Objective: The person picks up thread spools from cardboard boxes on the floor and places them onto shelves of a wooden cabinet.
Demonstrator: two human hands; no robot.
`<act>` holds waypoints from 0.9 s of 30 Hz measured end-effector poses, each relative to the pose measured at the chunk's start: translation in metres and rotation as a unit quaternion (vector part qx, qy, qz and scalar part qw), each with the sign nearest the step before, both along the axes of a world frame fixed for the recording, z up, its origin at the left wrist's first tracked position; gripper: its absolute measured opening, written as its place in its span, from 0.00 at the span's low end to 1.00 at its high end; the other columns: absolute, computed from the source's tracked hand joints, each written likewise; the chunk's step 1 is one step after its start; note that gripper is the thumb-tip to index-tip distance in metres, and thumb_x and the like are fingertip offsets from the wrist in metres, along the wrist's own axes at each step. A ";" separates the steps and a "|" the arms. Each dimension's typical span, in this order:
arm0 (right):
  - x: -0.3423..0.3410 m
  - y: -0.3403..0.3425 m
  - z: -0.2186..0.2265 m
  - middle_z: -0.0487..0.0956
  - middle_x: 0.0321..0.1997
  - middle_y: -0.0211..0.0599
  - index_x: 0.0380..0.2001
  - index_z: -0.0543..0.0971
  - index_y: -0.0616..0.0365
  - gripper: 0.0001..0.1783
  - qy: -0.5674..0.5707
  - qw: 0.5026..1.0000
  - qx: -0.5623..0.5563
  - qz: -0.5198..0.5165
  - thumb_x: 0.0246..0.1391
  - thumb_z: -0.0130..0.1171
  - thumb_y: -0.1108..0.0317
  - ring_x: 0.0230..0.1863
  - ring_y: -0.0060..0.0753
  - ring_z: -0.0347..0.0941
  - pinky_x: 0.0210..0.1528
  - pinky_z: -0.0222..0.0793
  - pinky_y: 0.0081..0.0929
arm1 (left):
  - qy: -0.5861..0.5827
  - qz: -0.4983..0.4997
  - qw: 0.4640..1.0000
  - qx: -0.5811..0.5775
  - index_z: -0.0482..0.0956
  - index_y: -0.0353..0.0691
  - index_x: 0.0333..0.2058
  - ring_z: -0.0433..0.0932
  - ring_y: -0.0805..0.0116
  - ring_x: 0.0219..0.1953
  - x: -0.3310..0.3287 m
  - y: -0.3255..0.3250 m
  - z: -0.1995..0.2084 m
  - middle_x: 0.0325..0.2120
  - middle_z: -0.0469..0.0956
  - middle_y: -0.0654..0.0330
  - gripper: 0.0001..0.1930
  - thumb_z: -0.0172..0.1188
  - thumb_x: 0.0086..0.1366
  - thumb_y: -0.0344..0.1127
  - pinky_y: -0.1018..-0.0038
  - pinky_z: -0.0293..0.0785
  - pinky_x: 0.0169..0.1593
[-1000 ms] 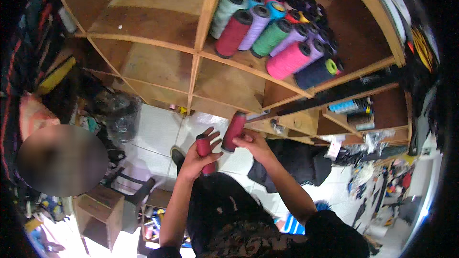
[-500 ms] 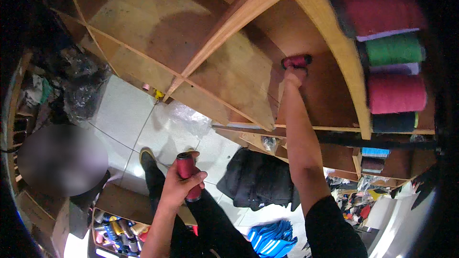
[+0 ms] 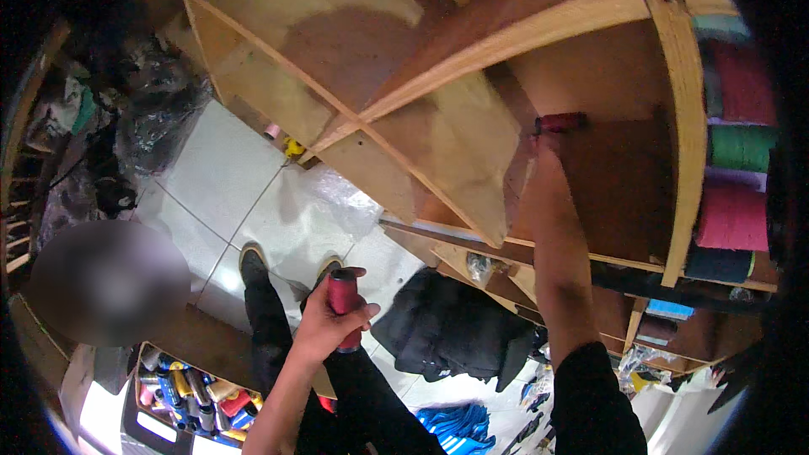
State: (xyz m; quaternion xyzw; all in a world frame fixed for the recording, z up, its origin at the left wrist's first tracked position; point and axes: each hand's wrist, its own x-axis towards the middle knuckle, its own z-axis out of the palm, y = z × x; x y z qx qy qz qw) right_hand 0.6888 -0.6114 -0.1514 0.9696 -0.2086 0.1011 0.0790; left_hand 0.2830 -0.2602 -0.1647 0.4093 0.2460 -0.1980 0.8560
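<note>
My left hand is closed round a dark red thread spool, held upright with its black end on top, above my legs. Far ahead, my right hand reaches deep into a wooden shelf compartment. Its fingers are closed at a second dark red thread spool, which lies sideways near the compartment's back wall. Part of that grip is too dark to see well.
Large thread spools, with a pink one and a green one, fill the compartment on the right. A carton of mixed spools stands lower left. Black folded garments lie beside my legs. Wooden dividers frame the compartments.
The view has shifted, so the shelf appears moved. In the right compartment, the spool at my right hand has turned slightly and sits closer to the back wall. My left hand still holds its spool.
</note>
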 end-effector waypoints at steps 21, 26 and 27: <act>-0.233 0.187 0.138 0.78 0.41 0.35 0.46 0.74 0.56 0.22 0.291 0.812 0.406 0.301 0.48 0.65 0.60 0.37 0.25 0.75 0.38 0.71 0.26 | -0.322 -0.102 0.876 0.344 0.24 0.35 0.63 0.46 0.45 0.66 0.094 0.002 0.057 0.65 0.34 0.43 0.66 0.74 0.40 0.34 0.63 0.53 0.65; -0.061 0.012 0.133 0.79 0.41 0.50 0.40 0.77 0.63 0.28 -0.199 0.920 -0.063 0.333 0.51 0.57 0.46 0.45 0.52 0.74 0.47 0.67 0.36 | -0.334 -0.070 0.879 0.332 0.25 0.35 0.64 0.41 0.48 0.68 0.083 -0.017 0.060 0.66 0.32 0.43 0.64 0.73 0.42 0.32 0.63 0.46 0.67; -0.040 0.013 0.127 0.79 0.40 0.50 0.40 0.77 0.63 0.28 -0.132 0.932 -0.038 0.334 0.50 0.58 0.46 0.45 0.51 0.74 0.47 0.67 0.37 | -0.318 -0.080 0.888 0.322 0.25 0.35 0.64 0.41 0.48 0.68 0.076 -0.020 0.053 0.66 0.32 0.43 0.64 0.73 0.42 0.32 0.63 0.45 0.67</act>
